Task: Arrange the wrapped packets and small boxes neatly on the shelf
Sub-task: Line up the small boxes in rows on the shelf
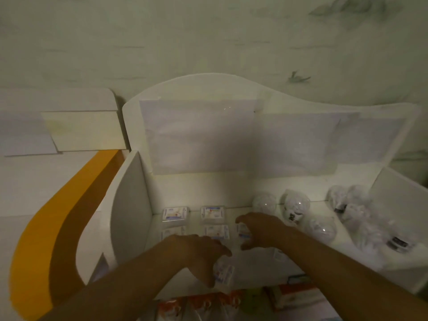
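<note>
On the white shelf [231,186] small white boxes lie in rows: two at the back [176,213] [212,212], two in front of them [172,232] [216,231]. My right hand [259,229] curls its fingers and thumb round another small box [243,230] at the right end of that second row. My left hand [199,253] holds a small box [223,271] between thumb and fingers near the shelf's front edge. Clear-wrapped round packets [264,201] [296,206] [322,227] sit to the right, with several more heaped at the far right [361,218].
A white side panel [132,200] bounds the shelf on the left, another [398,200] on the right, and a tall back panel [199,135] stands behind. One more small box [279,254] peeks out by my right forearm. Orange and red packets [203,306] fill the level below.
</note>
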Tool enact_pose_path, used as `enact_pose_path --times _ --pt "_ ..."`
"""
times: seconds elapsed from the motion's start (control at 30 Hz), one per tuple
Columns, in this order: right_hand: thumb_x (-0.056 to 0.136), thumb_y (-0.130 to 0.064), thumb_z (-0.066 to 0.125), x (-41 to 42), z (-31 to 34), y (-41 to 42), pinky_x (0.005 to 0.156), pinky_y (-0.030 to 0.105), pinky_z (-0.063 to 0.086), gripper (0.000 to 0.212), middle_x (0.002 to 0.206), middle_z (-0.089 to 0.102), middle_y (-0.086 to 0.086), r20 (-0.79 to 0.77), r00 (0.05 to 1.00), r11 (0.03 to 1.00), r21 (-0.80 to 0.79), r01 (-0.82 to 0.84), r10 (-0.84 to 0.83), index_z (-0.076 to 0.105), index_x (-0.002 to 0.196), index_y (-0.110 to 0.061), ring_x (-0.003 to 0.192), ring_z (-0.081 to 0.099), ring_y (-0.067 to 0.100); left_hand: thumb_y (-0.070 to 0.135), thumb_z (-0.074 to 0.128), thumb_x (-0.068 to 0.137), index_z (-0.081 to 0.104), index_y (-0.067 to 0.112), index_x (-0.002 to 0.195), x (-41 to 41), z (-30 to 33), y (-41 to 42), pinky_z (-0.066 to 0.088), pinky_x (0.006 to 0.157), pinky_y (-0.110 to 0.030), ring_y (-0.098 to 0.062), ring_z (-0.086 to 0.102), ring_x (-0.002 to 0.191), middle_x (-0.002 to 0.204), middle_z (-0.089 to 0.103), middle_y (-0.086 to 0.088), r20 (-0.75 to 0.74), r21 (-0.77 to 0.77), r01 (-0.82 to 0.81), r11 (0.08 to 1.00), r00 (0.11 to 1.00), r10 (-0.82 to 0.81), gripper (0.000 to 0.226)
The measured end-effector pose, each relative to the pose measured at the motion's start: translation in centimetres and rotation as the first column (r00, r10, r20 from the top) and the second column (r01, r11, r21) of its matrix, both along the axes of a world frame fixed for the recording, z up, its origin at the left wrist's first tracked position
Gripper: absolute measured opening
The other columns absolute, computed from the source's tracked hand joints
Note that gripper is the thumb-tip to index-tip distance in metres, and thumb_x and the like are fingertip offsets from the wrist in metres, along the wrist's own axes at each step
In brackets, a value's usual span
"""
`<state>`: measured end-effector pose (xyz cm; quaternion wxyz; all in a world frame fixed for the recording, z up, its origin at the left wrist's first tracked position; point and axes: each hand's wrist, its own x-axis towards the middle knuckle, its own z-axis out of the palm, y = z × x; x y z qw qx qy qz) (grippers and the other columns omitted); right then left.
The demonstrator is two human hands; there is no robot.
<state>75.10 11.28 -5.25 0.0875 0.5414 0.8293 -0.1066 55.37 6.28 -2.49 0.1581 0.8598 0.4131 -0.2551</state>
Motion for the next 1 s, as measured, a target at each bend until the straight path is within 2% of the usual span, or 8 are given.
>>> enact_pose_path --times 0.1,0.23,0.5,0.6,0.7,0.83,1.0 --pt "0.079 -0.047 0.071 -0.3 -0.4 0.1 0.098 0.039 0.044 0.079 0.14 0.047 0.005 0.075 0.997 0.999 0.05 -0.021 0.017 0.033 0.145 -0.027 0.125 0.049 0.025 0.047 0.074 0.078 0.017 0.037 0.151 0.0 -0.3 -0.4 0.026 0.114 -0.039 -0.023 0.027 0.142 0.157 0.024 0.005 0.015 -0.01 0.008 1.0 1.0 -0.008 0.092" --pt "0.079 -0.046 0.07 -0.4 -0.7 0.3 0.092 0.039 0.047 0.071 0.134 0.051 0.005 0.127 0.991 0.994 0.099 -0.051 0.039 0.038 0.139 -0.026 0.117 0.054 0.026 0.044 0.074 0.079 0.029 0.036 0.147 -0.2 -0.9 -1.2 0.032 0.11 -0.038 -0.023 0.037 0.135 0.15 0.036 0.003 0.105 0.074 -0.013 0.997 0.994 0.006 0.082" --pt "0.078 -0.05 0.07 -0.6 -0.1 1.3 0.091 0.04 0.044 0.071 0.13 0.054 0.007 0.224 0.969 0.981 0.142 -0.135 0.101 0.041 0.136 -0.02 0.114 0.056 0.026 0.036 0.071 0.082 0.037 0.034 0.142 -0.4 -2.2 -2.3 0.039 0.106 -0.039 -0.022 0.042 0.13 0.146 0.04 0.002 0.154 0.225 -0.056 0.973 0.988 0.022 0.069" --pt "0.077 -0.049 0.071 -0.6 0.0 1.2 0.089 0.038 0.045 0.07 0.128 0.056 0.008 0.195 0.976 0.981 0.144 -0.128 0.099 0.043 0.133 -0.018 0.113 0.058 0.027 0.04 0.069 0.079 0.037 0.035 0.141 -0.8 -1.7 -2.8 0.043 0.103 -0.036 -0.021 0.046 0.125 0.143 0.044 0.004 0.219 0.288 -0.173 0.942 0.969 0.111 0.07" --pt "0.08 -0.042 0.069 -0.3 -0.3 0.9 0.085 0.034 0.047 0.06 0.125 0.058 0.008 0.153 0.983 0.976 0.174 -0.128 0.101 0.046 0.13 -0.017 0.109 0.061 0.026 0.047 0.067 0.078 0.036 0.039 0.141 -2.1 -1.4 -3.5 0.044 0.1 -0.034 -0.018 0.047 0.123 0.137 0.047 0.005 0.268 0.317 -0.313 0.895 0.935 0.233 0.071" --pt "0.077 -0.039 0.07 0.1 0.7 0.3 0.085 0.033 0.047 0.059 0.124 0.058 0.006 0.097 0.992 0.978 0.185 -0.1 0.083 0.049 0.128 -0.019 0.108 0.059 0.023 0.046 0.067 0.08 0.038 0.033 0.141 -4.4 -1.2 -4.8 0.044 0.1 -0.031 -0.016 0.047 0.125 0.139 0.046 0.005 0.196 0.331 -0.405 0.852 0.913 0.358 0.069" --pt "0.078 -0.043 0.068 -0.1 2.7 -1.0 0.087 0.034 0.048 0.067 0.125 0.056 0.004 -0.032 0.992 0.962 0.248 -0.111 0.123 0.043 0.137 -0.021 0.109 0.058 0.024 0.041 0.065 0.082 0.04 0.029 0.14 -6.0 -0.9 -4.7 0.046 0.1 -0.032 -0.018 0.051 0.123 0.141 0.047 0.001 0.127 0.337 -0.439 0.833 0.898 0.422 0.065"
